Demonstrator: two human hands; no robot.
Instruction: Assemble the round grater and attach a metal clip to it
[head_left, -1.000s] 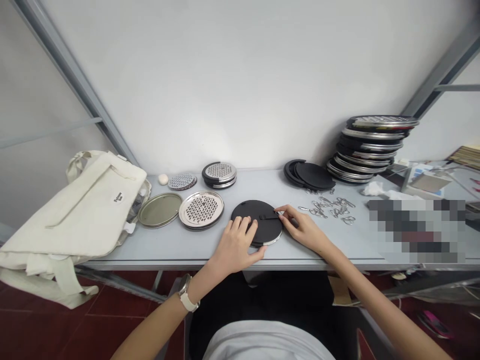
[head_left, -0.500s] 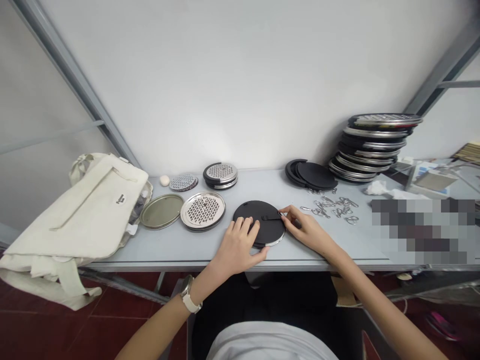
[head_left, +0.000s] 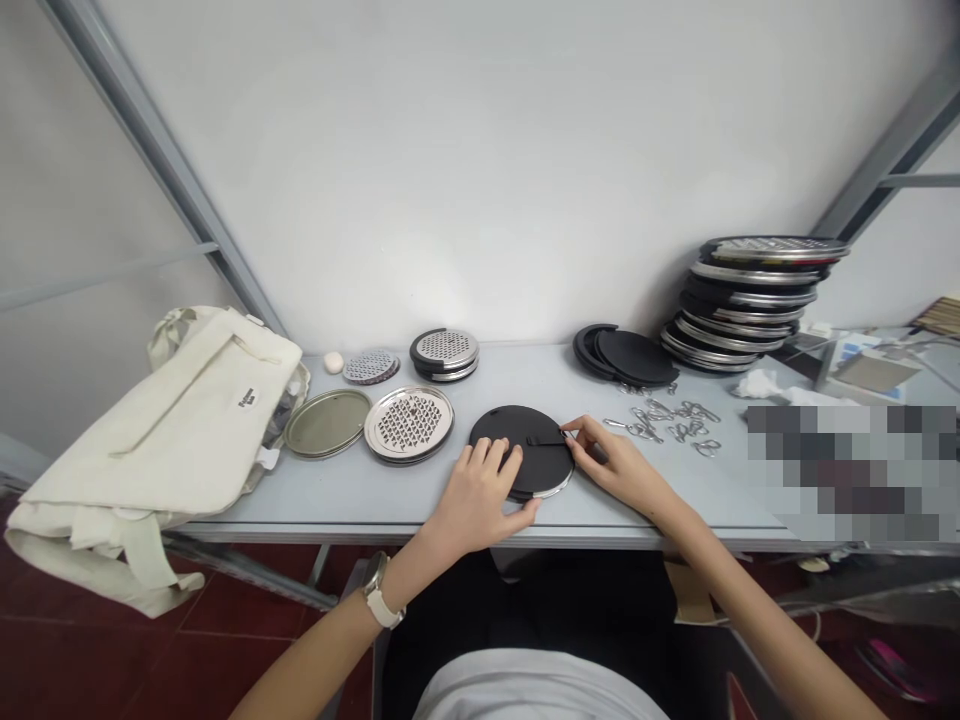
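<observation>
A round black disc (head_left: pixel 536 425) with a narrow raised strip and a silver rim showing beneath lies near the table's front edge. My left hand (head_left: pixel 480 490) rests on its left part, fingers curved over the top and thumb at the near rim. My right hand (head_left: pixel 611 465) pinches the disc's right edge, at the outer end of the strip; whether a small part sits between the fingertips is hidden. To the right lie several small metal clips (head_left: pixel 651 418). Left of the disc is a perforated metal grater plate (head_left: pixel 409 422) on a stack, beside a plain olive-coloured round plate (head_left: pixel 328 422).
A tall leaning stack of round graters (head_left: pixel 750 310) stands at the back right, with black discs (head_left: pixel 634 357) beside it. Smaller grater discs (head_left: pixel 446 350) and a white egg-shaped object (head_left: pixel 333 362) sit near the wall. A cream bag (head_left: pixel 172 410) covers the table's left end.
Both hands keep their places on the black disc. The whole view has shifted slightly; no object has visibly been moved.
</observation>
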